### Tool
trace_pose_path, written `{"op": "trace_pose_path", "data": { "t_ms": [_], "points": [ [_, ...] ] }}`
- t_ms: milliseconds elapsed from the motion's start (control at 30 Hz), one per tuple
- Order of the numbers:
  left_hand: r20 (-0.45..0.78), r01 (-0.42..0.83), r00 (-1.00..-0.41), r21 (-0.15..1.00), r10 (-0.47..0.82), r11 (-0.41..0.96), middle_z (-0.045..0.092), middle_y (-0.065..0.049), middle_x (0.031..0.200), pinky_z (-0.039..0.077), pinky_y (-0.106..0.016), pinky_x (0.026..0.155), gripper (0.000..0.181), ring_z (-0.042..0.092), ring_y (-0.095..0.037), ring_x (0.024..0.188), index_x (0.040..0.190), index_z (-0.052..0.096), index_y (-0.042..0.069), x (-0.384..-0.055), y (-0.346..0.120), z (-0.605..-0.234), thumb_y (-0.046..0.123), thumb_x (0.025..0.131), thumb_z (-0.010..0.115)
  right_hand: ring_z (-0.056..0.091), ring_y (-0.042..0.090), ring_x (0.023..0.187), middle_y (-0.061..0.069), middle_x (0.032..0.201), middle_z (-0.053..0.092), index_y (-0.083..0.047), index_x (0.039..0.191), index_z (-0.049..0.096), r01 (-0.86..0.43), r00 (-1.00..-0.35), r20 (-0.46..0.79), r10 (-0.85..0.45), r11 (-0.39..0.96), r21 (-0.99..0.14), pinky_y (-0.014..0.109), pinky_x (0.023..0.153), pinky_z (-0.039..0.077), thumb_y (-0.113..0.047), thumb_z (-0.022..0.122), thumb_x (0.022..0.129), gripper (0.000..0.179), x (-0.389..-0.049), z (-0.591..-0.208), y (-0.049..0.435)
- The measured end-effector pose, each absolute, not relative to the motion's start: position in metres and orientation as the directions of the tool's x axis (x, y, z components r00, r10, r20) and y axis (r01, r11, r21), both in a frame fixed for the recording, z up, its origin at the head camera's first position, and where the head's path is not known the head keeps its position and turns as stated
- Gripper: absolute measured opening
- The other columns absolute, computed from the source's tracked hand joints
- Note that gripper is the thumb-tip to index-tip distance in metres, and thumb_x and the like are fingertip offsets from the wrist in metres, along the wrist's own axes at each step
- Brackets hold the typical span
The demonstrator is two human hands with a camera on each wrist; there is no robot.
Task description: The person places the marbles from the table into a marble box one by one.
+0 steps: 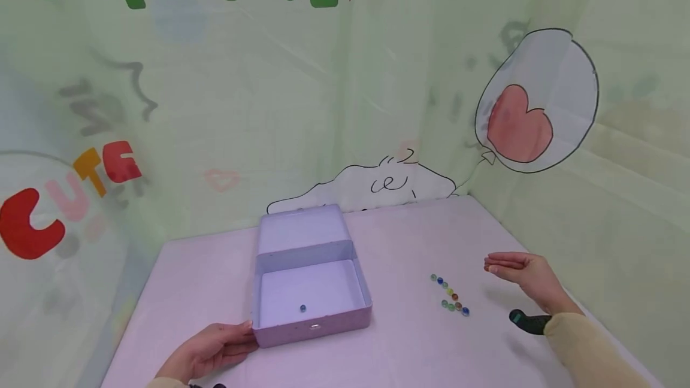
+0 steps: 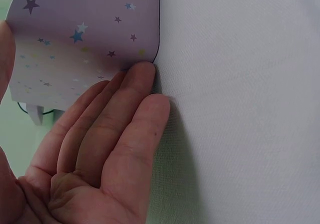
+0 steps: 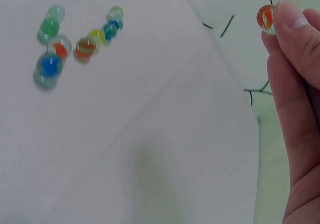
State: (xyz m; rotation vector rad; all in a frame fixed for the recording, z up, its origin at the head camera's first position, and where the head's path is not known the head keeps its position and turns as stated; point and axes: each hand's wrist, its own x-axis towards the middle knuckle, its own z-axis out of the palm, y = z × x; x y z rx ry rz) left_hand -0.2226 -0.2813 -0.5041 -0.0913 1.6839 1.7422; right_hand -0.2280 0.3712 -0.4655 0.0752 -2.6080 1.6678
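Note:
My left hand (image 1: 210, 349) is at the near left corner of an open, star-patterned lilac box (image 1: 312, 321). In the left wrist view its fairly straight fingers (image 2: 112, 129) rest against the lower edge of the box wall, and the thumb reaches the top rim. One dark bluish marble (image 1: 303, 308) lies inside the box. To the right, my right hand (image 1: 530, 277) is raised over the table and pinches an orange-and-clear marble (image 3: 266, 19) between thumb and fingertips. Nearby on the table, several glass marbles (image 1: 450, 291) form a bent, V-like line.
The box's lid (image 1: 304, 229) is folded back toward the rear wall. A pale cloth covers the table (image 1: 420, 352). Hanging sheets (image 1: 269, 106) with printed letters and a balloon drawing enclose the back and both sides. A dark strap (image 1: 530, 322) sits at my right wrist.

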Motion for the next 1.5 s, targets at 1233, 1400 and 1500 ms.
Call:
{"op": "trace_pose_path", "data": {
  "t_ms": [1233,1400,1500],
  "points": [
    [-0.462,-0.457,-0.816,0.883,0.346,0.102,0.063,-0.025,0.116,0.051,-0.045,0.091,0.055,0.063,-0.033,0.107,0.123,0.053,-0.015,-0.224,-0.279,-0.508,0.03,0.094,0.061,0.063,0.005,0.067,-0.008,0.072,0.066,-0.01,0.085,0.075,-0.457,-0.74,-0.266,-0.617,0.752,-0.474,0.018,0.064,0.053,0.004,0.079,0.073,0.019,-0.33,-0.437,-0.005],
    [-0.48,-0.476,-0.809,0.874,0.339,0.1,0.064,-0.023,0.115,0.052,-0.044,0.09,0.052,0.064,-0.033,0.107,0.122,0.057,-0.012,-0.226,-0.282,-0.508,0.032,0.093,0.062,0.062,0.007,0.067,-0.008,0.072,0.065,-0.013,0.083,0.075,-0.467,-0.739,-0.283,-0.612,0.768,-0.439,0.017,0.065,0.052,0.003,0.079,0.073,0.019,-0.322,-0.435,-0.016],
    [-0.485,-0.482,-0.808,0.871,0.335,0.099,0.065,-0.023,0.115,0.052,-0.044,0.09,0.051,0.064,-0.033,0.107,0.121,0.057,-0.012,-0.226,-0.284,-0.507,0.031,0.093,0.062,0.062,0.007,0.068,-0.008,0.073,0.065,-0.013,0.084,0.075,-0.467,-0.739,-0.277,-0.614,0.764,-0.445,0.017,0.065,0.052,0.003,0.079,0.073,0.019,-0.32,-0.434,-0.021]
  ]
}}
